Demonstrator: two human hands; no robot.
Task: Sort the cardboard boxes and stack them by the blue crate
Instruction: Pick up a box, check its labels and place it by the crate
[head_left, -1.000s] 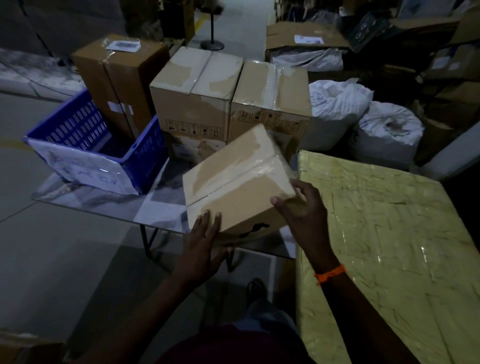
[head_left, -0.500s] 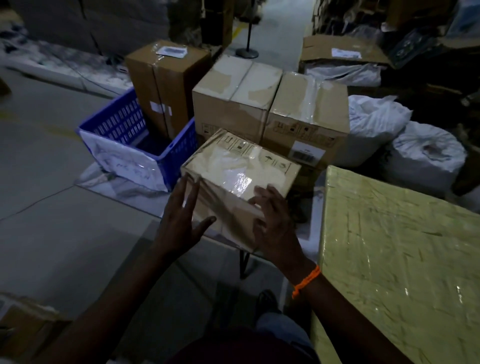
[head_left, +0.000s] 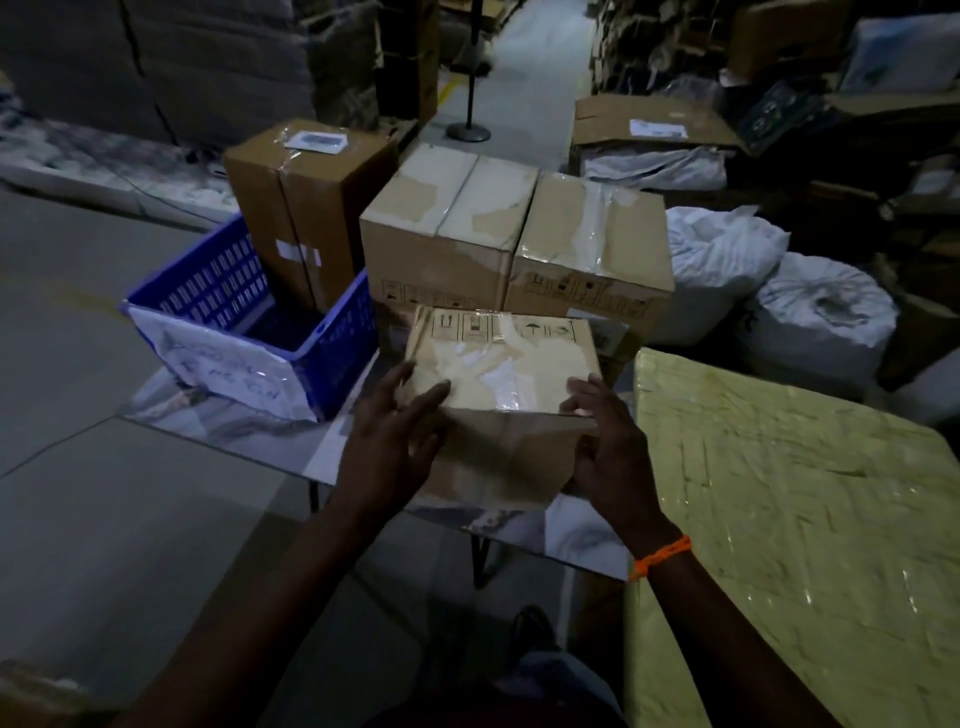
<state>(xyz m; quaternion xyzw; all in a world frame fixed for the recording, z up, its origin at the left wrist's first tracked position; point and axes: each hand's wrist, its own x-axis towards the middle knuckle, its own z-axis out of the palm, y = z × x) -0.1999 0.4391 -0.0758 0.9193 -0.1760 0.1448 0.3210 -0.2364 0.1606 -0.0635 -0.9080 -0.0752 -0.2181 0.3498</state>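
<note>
Cardboard box (head_left: 498, 384) now sits level on the counter (head_left: 582, 535), just right of the blue crate (head_left: 337, 353) and in front of the stacked boxes (head_left: 447, 228). A second ago it was tilted in the air, so placement is judged nearly complete. The left hand (head_left: 395, 441) presses its side with straight, spread fingers. The right hand (head_left: 605, 447) curls its fingers over the right top edge. Underside contact is hidden, and dim light blurs the printed marks.

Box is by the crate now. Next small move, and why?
Probably slide the small box forward toward the two boxes behind it, beside the blue crate, then let go: it sits near the front edge of the table, held between left hand and right hand.
</note>
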